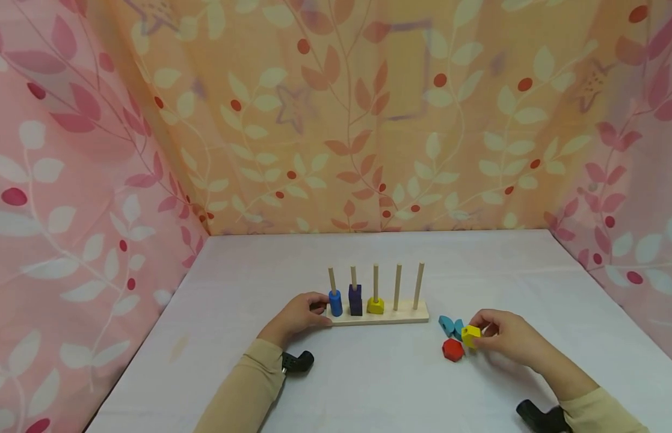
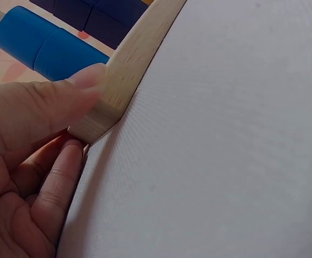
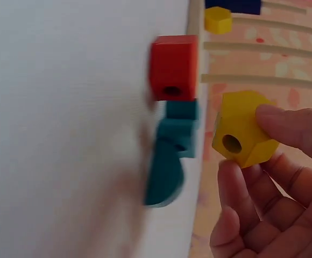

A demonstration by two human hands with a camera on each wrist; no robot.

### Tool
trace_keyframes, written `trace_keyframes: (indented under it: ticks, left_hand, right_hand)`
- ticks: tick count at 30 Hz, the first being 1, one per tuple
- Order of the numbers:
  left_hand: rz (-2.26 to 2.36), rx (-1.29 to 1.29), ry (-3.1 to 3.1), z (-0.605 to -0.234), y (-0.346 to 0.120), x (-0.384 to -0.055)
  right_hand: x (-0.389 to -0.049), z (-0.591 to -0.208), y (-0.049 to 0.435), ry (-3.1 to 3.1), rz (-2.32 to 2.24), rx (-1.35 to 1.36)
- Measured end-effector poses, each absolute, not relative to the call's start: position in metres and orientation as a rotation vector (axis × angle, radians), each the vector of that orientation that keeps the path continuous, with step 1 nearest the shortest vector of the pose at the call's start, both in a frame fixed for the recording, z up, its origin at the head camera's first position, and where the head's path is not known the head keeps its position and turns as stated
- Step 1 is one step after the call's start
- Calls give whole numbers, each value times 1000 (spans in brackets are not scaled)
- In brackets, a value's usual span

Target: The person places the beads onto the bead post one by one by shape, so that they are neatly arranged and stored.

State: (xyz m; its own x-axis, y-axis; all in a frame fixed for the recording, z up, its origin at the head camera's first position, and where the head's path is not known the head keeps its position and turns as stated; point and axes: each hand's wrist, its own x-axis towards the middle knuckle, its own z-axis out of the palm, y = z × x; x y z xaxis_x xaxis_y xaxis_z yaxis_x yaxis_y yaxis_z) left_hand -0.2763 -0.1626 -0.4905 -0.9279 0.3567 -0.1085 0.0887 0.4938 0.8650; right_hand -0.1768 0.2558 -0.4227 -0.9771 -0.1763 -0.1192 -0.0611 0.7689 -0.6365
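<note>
Right hand [image 1: 506, 338] pinches a yellow faceted block [image 3: 239, 119], probably light, stiff wood, best held by its flats; left hand [image 1: 295, 316] grips a pale wooden peg rack [image 1: 406, 316].

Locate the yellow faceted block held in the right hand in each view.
Head: yellow faceted block, right of centre, below mid-height, pinched by the right hand.
Left wrist: not in it.
Right wrist: same block, right of centre, about mid-height.
Shared landmark: dark purple square-sided stack on the pale wooden peg rack; near centre in the head view, at the top edge in both wrist views.
</note>
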Motion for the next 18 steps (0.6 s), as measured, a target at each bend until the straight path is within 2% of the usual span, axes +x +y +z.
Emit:
trace_keyframes:
  ticks: [18]
  left_hand:
    - [1417,363,2459,-489,-162,-274]
  right_hand:
    - [-205,-355,211,2775,-1368,-475]
